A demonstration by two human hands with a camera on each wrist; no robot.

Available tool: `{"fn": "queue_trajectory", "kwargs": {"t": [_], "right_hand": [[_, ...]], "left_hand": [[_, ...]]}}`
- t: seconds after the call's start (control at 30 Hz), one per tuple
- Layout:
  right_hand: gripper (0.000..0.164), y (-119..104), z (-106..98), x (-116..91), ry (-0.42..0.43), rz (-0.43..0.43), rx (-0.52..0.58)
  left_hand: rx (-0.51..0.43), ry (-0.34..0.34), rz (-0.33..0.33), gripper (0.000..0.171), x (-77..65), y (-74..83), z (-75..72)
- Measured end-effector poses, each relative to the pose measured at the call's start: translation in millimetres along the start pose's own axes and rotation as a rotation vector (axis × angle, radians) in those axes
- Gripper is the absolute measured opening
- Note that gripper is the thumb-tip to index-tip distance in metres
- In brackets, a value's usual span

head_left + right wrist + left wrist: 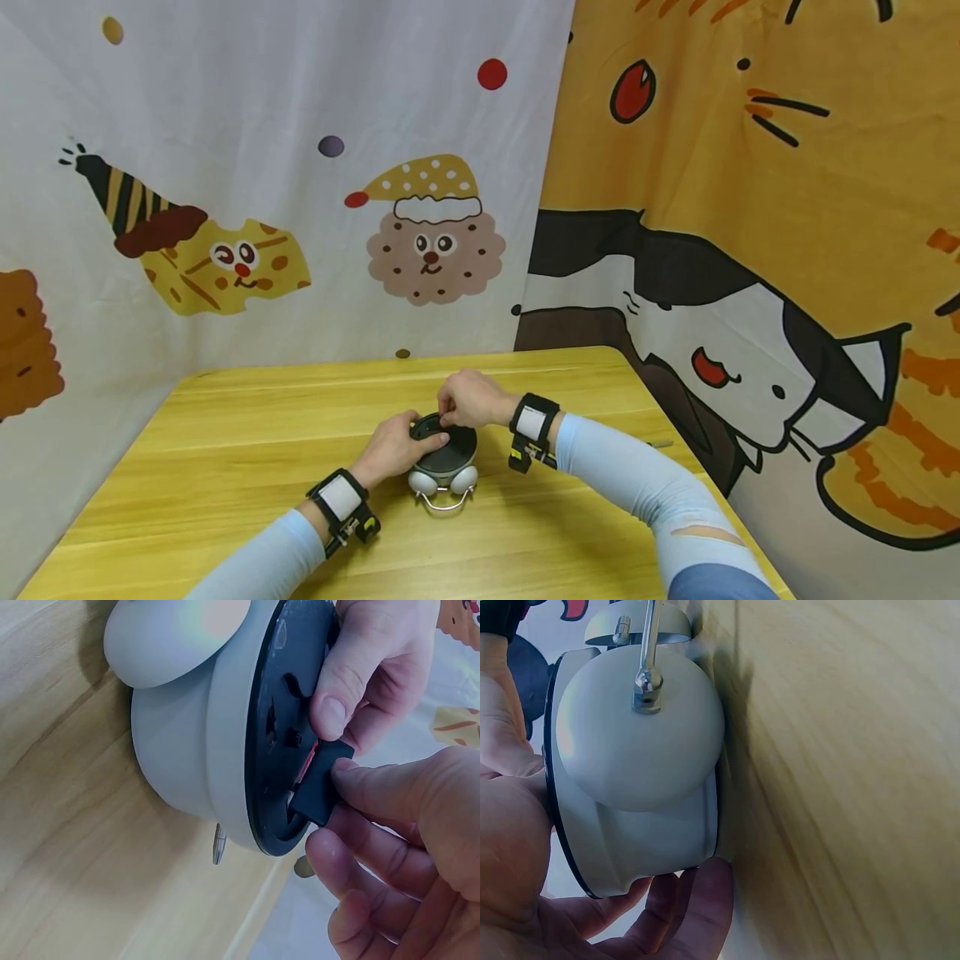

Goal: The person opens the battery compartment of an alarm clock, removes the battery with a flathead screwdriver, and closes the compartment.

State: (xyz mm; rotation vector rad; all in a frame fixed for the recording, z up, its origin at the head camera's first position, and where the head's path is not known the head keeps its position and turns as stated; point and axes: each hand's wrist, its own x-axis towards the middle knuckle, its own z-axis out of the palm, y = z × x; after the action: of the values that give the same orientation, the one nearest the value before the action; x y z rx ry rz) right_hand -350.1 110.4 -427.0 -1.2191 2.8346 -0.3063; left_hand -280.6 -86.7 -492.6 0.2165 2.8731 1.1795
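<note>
A white twin-bell alarm clock (453, 457) lies face down on the table, its black back upward and its bells (641, 727) and wire handle toward me. My left hand (393, 448) grips its left side, the thumb over the back and the fingers curled against the casing. With thumb and fingers my right hand (472, 400) pinches a small black battery cover (322, 782), tilted up at the battery compartment. Something red (306, 763) shows beneath the cover; what it is, I cannot tell. A metal foot (219, 844) sticks out from the casing.
The wooden table (247, 467) extends around the clock. A thin, small object (660, 443) lies close to the table's right edge. Behind the table hang printed cloths, a white one (262, 108) and an orange one (697, 158).
</note>
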Motion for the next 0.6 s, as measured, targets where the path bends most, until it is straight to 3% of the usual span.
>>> {"fn": "queue_trajectory", "kwargs": {"t": [0.6], "right_hand": [[0.017, 1.9, -13.2, -11.9, 0.006, 0.013, 0.001]], "left_hand": [[0.000, 0.000, -0.004, 0.055, 1.0, -0.9, 0.4]]}}
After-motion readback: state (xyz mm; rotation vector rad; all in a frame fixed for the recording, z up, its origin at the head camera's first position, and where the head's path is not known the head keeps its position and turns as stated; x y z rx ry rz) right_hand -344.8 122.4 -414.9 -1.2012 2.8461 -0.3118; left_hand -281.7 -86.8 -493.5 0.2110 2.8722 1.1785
